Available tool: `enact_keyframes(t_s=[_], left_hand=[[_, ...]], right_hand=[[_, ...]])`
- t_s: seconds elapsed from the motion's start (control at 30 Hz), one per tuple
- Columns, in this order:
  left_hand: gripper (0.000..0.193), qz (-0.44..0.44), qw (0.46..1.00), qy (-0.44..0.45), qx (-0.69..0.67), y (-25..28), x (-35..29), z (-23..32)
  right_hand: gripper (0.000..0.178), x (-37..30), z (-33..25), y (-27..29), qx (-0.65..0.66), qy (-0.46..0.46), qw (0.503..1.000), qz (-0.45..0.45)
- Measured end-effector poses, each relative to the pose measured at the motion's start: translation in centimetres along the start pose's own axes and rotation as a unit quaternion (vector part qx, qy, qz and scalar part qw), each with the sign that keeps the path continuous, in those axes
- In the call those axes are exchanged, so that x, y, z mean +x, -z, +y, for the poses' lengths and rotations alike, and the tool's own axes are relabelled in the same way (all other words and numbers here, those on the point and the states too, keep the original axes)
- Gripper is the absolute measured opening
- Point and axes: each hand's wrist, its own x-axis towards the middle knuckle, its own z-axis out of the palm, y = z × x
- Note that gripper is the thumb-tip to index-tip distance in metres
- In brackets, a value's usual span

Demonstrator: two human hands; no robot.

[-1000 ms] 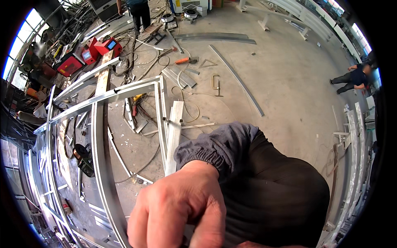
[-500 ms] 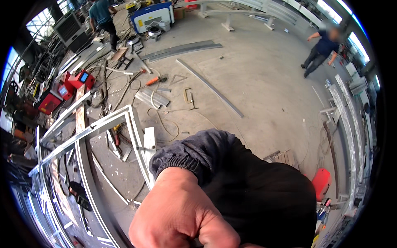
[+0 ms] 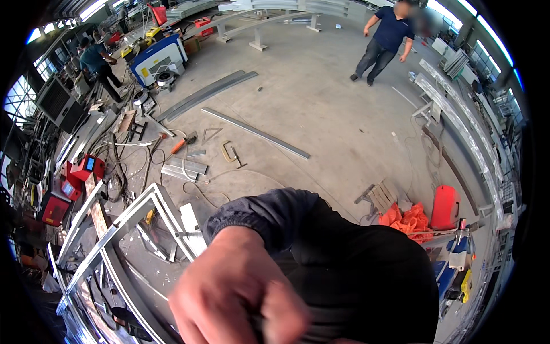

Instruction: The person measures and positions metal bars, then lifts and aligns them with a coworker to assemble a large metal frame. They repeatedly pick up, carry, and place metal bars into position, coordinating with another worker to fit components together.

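My right hand (image 3: 235,292) is close in front at the lower edge, its back toward me and its wrist bent under a dark elastic cuff. Its fingers curl down and look closed, blurred by motion. The lower edge cuts off the fingertips, so whatever they may hold is hidden. The dark sleeve (image 3: 263,215) rises to a bent elbow, with black clothing beside it. Beyond the hand, on the left, stands a welded frame of silver metal tubes (image 3: 132,215); I cannot see the hand touching it. My left hand is out of view.
Cables and red machines (image 3: 91,166) crowd the left. A C-clamp (image 3: 226,152), an orange angle grinder (image 3: 180,144) and a long metal strip (image 3: 258,133) lie on the floor. Right are a red panel (image 3: 445,207) and orange cloth (image 3: 408,219). Two co-workers stand farther off, one in navy (image 3: 391,31).
The view has tilted up and turned right, bringing the orange cloth into sight. My right hand has shifted slightly left and down, and blurred. The co-worker in navy appears larger, with legs differently placed.
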Motion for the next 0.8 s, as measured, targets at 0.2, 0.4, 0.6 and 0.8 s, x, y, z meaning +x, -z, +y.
enact_keyframes(t_s=[0.2, 0.4, 0.6, 0.8], left_hand=[[0.029, -0.032, 0.995, 0.091, -0.024, 4.5, 4.5, 2.3], [0.03, -0.218, 0.843, 0.451, 0.199, 18.9, 14.4, 15.5], [0.038, -0.471, 0.136, 0.533, 0.689, 32.5, 26.5, 40.9], [0.049, -0.525, -0.107, 0.481, 0.694, 35.9, 26.0, 54.2]], right_hand=[[0.031, -12.1, 12.0, -1.6, -0.093, -0.356, 0.851, 0.373], [0.047, -32.2, 32.2, -7.6, -0.446, -0.582, 0.678, 0.05], [0.1, -36.0, 37.1, -9.9, -0.346, -0.599, 0.683, -0.235], [0.099, -39.8, 37.1, -9.6, -0.416, -0.433, 0.766, -0.229]])
